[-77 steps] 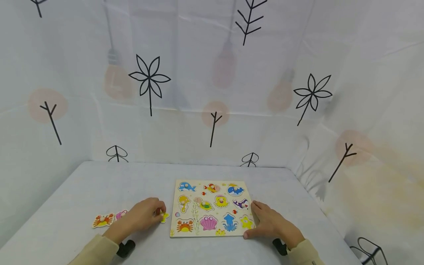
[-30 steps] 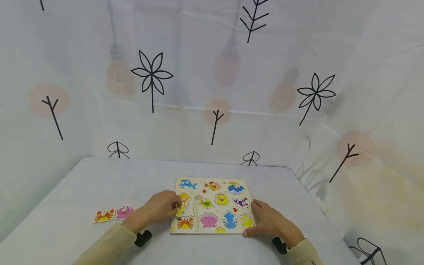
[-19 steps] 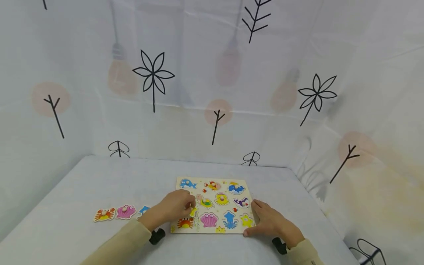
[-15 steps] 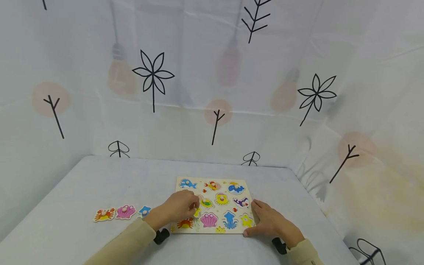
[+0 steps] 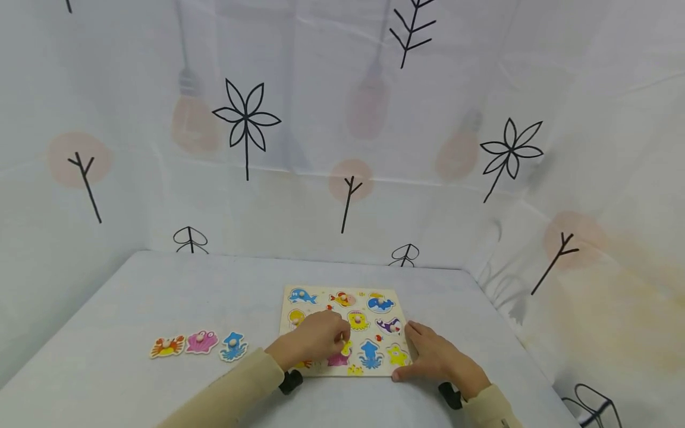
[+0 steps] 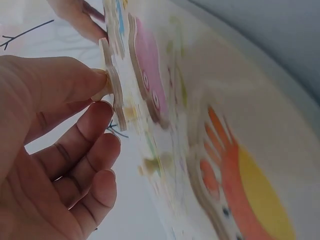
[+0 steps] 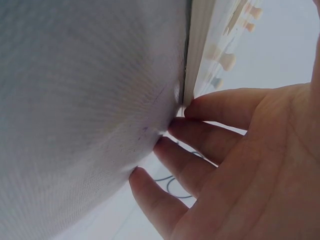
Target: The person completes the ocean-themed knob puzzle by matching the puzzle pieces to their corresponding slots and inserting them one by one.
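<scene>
In the head view my left hand (image 5: 316, 337) is over the lower middle of a wooden sea-animal puzzle board (image 5: 381, 371). Thumb and index finger pinch the knob of a small yellow star-shaped puzzle piece (image 5: 346, 348). The left wrist view shows this piece (image 6: 115, 85) edge-on, held close over the board near the pink shell picture (image 6: 150, 70); its face is turned away there. My right hand (image 5: 441, 359) rests at the board's right edge, thumb at the near corner. In the right wrist view its fingers are extended, with the fingertips on the cloth and against the board's side (image 7: 197, 55).
Left of the board lie a crab piece (image 5: 167, 346), a pink shell piece (image 5: 201, 342) and a blue squid piece (image 5: 233, 347). Several knobbed pieces sit in the board's upper rows, among them a blue dolphin (image 5: 302, 296). White cloth (image 5: 134, 380) covers the table.
My left hand has lifted the yellow piece from the table beside the board and carried it rightward over the board, uncovering the blue squid piece. My right hand stays at the board's edge.
</scene>
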`<state>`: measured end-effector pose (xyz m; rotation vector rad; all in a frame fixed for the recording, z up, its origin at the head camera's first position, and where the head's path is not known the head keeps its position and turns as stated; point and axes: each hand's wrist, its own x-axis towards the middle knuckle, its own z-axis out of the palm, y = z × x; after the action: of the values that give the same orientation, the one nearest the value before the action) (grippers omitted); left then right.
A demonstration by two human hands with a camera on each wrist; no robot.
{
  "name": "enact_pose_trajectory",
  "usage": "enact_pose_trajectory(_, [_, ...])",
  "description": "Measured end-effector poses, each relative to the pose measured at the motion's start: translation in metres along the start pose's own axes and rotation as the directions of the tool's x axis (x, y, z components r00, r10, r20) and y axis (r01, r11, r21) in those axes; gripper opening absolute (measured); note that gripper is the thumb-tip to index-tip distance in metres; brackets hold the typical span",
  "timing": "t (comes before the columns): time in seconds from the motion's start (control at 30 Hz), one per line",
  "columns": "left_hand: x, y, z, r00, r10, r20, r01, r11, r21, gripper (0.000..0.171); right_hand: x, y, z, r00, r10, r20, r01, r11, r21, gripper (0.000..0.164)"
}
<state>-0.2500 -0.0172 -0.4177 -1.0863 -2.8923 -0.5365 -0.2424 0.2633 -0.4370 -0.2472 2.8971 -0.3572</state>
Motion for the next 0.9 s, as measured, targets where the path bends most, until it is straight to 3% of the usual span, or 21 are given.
enact_pose_trajectory(0.57, [0.038, 0.033, 0.019, 0.998, -0.004, 0.059, 0.007, 0.999, -0.045, 0.006, -0.001, 0.003, -0.001, 1.0, -0.02, 0.008, 0.02, 1.0, 0.008, 0.125])
enact_pose_trajectory(0.9, [0.052, 0.049, 0.025, 0.997, 0.001, 0.078, 0.003, 0.999, -0.054, 0.005, -0.002, 0.007, -0.006, 0.999, -0.022, 0.035, 0.02, 0.999, 0.046, 0.123])
